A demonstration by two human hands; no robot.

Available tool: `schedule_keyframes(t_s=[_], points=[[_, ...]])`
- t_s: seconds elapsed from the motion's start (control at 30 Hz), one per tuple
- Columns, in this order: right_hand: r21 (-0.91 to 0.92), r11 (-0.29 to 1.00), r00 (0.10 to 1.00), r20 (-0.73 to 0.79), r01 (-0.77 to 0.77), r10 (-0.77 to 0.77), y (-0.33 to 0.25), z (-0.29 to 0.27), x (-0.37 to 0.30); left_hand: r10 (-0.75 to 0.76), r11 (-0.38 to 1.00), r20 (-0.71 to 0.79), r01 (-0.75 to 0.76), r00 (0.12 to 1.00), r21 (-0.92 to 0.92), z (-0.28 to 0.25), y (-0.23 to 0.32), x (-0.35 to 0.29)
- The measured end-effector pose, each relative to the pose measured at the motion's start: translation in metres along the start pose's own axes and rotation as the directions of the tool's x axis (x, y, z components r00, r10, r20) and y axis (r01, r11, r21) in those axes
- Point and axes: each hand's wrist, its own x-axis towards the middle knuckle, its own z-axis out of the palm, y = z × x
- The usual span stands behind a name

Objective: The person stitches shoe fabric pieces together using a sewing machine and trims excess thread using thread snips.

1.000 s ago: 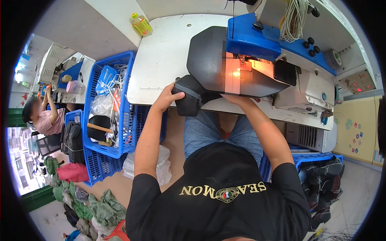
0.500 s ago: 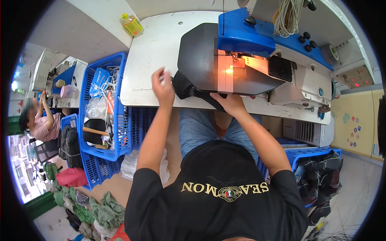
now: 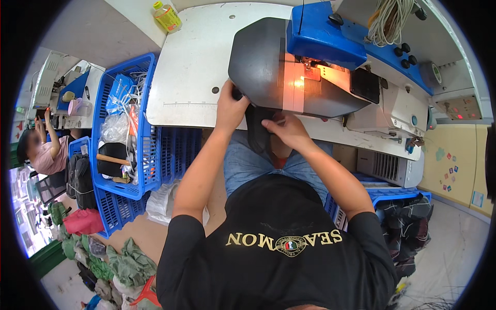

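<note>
A blue sewing machine [image 3: 325, 39] glows orange under its lamp, over a dark, smooth plate [image 3: 258, 62] with a lit, ribbed band. Black fabric [image 3: 258, 129] hangs from beneath the plate's front edge, over the table edge and above my lap. My left hand [image 3: 231, 107] is closed on a dark bunch of this fabric at the plate's near left corner; its fingertips are partly hidden. My right hand [image 3: 290, 132] pinches the fabric's right side just below the table edge, thumb pointing left. Beneath the plate, the rest of the fabric is out of sight.
On the white table [image 3: 181, 72], a yellow-capped bottle [image 3: 167, 18] stands at the far left. Left of it, a blue crate [image 3: 144, 175] holds bags and a wooden-handled tool. Another crate [image 3: 398, 197] of dark items sits at right. A person [image 3: 49, 150] sits far left.
My left hand has come from the air above the table to the fabric at the plate's corner, closing on it. My right hand has drawn back slightly, and the fabric now hangs lower.
</note>
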Motion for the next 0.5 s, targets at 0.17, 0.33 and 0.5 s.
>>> schedule_keyframes(t_s=[0.17, 0.33, 0.5], points=[[-0.214, 0.946, 0.846, -0.43, 0.245, -0.317, 0.024, -0.003, 0.019, -0.031, 0.999, 0.194, 0.024, 0.98, 0.038, 0.015, -0.024, 0.049], [-0.511, 0.812, 0.836, -0.285, 0.282, -0.469, 0.028, -0.023, 0.035, 0.558, 0.774, 0.361, -0.626, 0.747, 0.098, 0.026, -0.066, 0.084], [-0.486, 0.779, 0.734, -0.344, 0.395, -0.586, 0.023, -0.005, 0.029, 0.58, 0.547, 0.43, -0.722, 0.692, 0.424, 0.043, -0.141, 0.098]])
